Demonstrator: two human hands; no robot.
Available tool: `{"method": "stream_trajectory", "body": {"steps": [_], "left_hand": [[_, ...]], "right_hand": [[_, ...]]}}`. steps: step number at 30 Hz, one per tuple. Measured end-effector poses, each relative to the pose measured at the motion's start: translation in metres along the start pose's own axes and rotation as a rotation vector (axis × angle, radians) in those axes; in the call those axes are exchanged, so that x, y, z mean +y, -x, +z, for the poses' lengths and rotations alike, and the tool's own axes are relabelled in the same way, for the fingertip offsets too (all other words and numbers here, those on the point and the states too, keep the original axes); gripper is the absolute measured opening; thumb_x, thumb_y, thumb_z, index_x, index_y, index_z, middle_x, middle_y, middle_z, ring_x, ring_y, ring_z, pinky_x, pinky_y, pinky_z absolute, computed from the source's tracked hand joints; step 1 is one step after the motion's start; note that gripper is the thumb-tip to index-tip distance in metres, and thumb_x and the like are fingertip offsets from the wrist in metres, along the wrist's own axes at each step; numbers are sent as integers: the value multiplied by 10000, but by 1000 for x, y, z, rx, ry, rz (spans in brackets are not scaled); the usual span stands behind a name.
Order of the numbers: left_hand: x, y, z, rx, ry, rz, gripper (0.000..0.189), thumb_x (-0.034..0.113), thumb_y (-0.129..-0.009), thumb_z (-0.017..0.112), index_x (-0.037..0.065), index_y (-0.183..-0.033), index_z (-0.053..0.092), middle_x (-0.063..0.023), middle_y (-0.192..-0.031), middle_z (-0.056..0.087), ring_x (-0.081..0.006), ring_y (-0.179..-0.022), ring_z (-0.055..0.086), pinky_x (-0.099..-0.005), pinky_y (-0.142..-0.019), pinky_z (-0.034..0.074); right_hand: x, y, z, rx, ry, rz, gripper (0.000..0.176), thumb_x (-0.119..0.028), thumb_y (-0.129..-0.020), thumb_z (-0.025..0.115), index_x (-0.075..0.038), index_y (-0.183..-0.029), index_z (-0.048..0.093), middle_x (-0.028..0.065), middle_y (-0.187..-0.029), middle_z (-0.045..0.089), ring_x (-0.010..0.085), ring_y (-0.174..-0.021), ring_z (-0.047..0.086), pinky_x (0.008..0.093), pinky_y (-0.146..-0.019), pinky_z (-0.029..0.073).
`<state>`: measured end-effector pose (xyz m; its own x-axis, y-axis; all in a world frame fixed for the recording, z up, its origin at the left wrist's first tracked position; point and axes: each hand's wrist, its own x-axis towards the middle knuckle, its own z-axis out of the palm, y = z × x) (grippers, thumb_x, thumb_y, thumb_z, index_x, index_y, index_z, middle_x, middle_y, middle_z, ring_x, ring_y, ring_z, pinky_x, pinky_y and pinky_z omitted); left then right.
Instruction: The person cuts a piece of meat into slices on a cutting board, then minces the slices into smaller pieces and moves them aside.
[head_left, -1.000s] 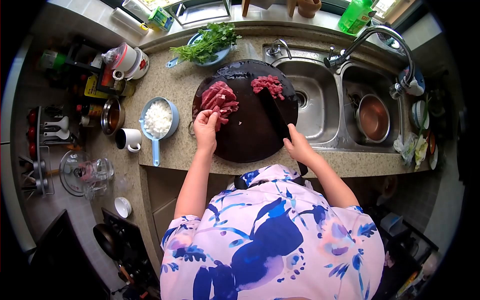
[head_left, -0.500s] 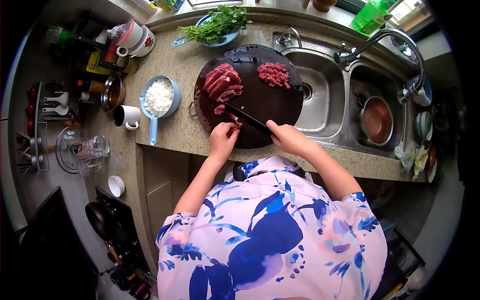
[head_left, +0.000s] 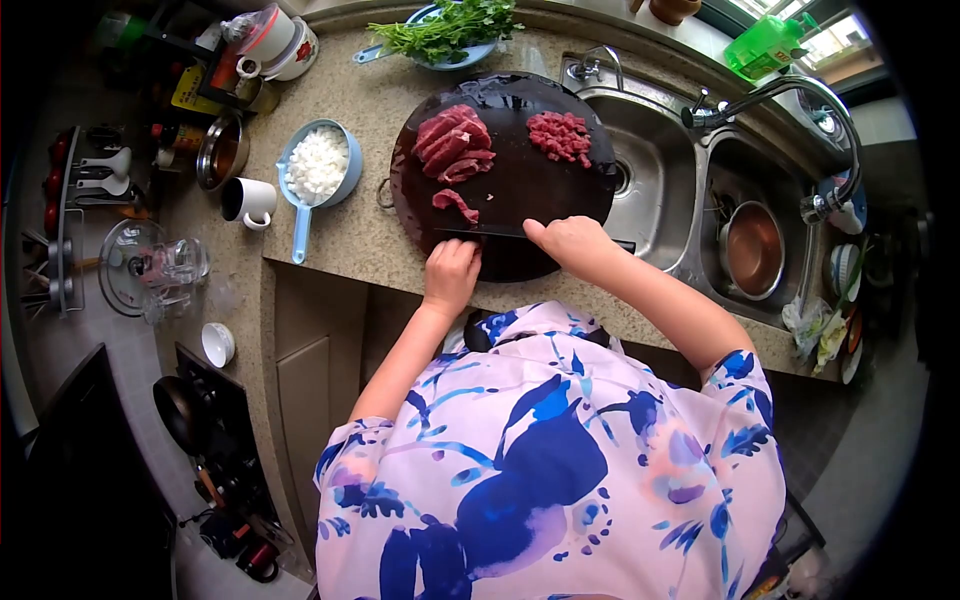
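Note:
My right hand is closed on a dark knife, whose blade lies almost level across the near part of the round dark board. Closed fingers of my left hand press at the board's near left edge, right below the blade; what they hold is hidden. Just beyond the blade lies a small strip of red meat. Thicker meat slices are piled at the board's upper left, and a heap of small diced meat sits at its upper right.
Left of the board are a blue strainer of white pieces and a white mug. Leafy greens fill a blue strainer behind. A double sink with a metal bowl is on the right.
The knife has turned from slanted to nearly level and sits closer to my left fingers. The meat strip now lies apart from my left hand. The whole view has shifted slightly.

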<state>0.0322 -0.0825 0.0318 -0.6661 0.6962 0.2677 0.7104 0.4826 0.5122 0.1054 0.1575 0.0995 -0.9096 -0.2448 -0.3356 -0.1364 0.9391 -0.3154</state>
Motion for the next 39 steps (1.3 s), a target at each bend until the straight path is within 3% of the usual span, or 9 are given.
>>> {"method": "stream_trajectory", "body": {"steps": [9, 12, 16, 21, 25, 27, 31, 36, 39], "left_hand": [[12, 11, -17, -64, 109, -91, 104, 55, -794, 700, 33, -885, 655, -130, -811, 624, -330, -761, 617, -428, -692, 500], [16, 4, -31, 26, 346, -292, 62, 25, -857, 689, 5, -907, 658, -122, -834, 647, -282, -729, 647, -348, -652, 509], [16, -19, -38, 125, 315, -190, 118, 25, -909, 649, 0, -1010, 593, -148, -966, 604, -308, -807, 617, -366, -690, 500], [31, -74, -11, 283, 219, 112, 146, 28, -861, 688, 42, -978, 602, -121, -954, 607, -324, -847, 623, -402, -730, 512], [37, -88, 33, 78, 123, 376, 238, 20, -769, 676, 74, -999, 648, -111, -1016, 591, -301, -945, 627, -389, -789, 526], [38, -82, 45, -27, 65, 517, 357, 0, -767, 627, 93, -1108, 678, -140, -1070, 610, -312, -998, 634, -397, -848, 539], [30, -68, 41, -29, 98, 303, 419, -20, -781, 608, 72, -1185, 670, -148, -1081, 637, -327, -1024, 637, -403, -867, 542], [33, -81, 36, -83, -11, 248, 159, 39, -784, 658, 45, -941, 635, -95, -887, 556, -291, -898, 586, -388, -751, 519], [21, -82, 34, -109, -111, 208, 130, 41, -759, 683, 59, -881, 644, -86, -865, 573, -293, -854, 597, -396, -729, 514]], "right_hand": [[-39, -52, 29, 240, -165, -40, 173, -77, -877, 563, -34, -1013, 466, 165, -706, 673, 355, -690, 696, 438, -584, 548], [-25, -30, 22, 176, -210, -19, 207, -53, -860, 564, -22, -1037, 461, 199, -739, 673, 391, -719, 690, 479, -616, 543], [-7, 23, 37, 181, -349, 115, 247, -64, -872, 560, -31, -1072, 419, 238, -739, 648, 442, -721, 653, 524, -610, 507], [9, 86, 50, 450, -608, 427, 237, -62, -925, 571, -37, -1065, 382, 280, -736, 599, 517, -762, 584, 563, -617, 427], [15, 108, 65, 455, -659, 543, 233, -88, -932, 566, -32, -1055, 375, 302, -751, 611, 533, -770, 590, 599, -654, 416], [12, 117, 64, 431, -678, 607, 238, -102, -935, 574, -34, -1059, 382, 305, -755, 613, 537, -784, 590, 599, -658, 417], [4, 128, 66, 433, -715, 623, 234, -110, -937, 575, -41, -1065, 392, 303, -754, 613, 534, -795, 594, 595, -659, 423], [3, 127, 77, 439, -687, 585, 227, -108, -936, 572, -48, -1074, 403, 302, -763, 617, 529, -792, 598, 591, -655, 425], [6, 126, 76, 404, -690, 582, 226, -110, -934, 571, -51, -1075, 405, 304, -766, 618, 528, -789, 598, 591, -657, 426]]}}
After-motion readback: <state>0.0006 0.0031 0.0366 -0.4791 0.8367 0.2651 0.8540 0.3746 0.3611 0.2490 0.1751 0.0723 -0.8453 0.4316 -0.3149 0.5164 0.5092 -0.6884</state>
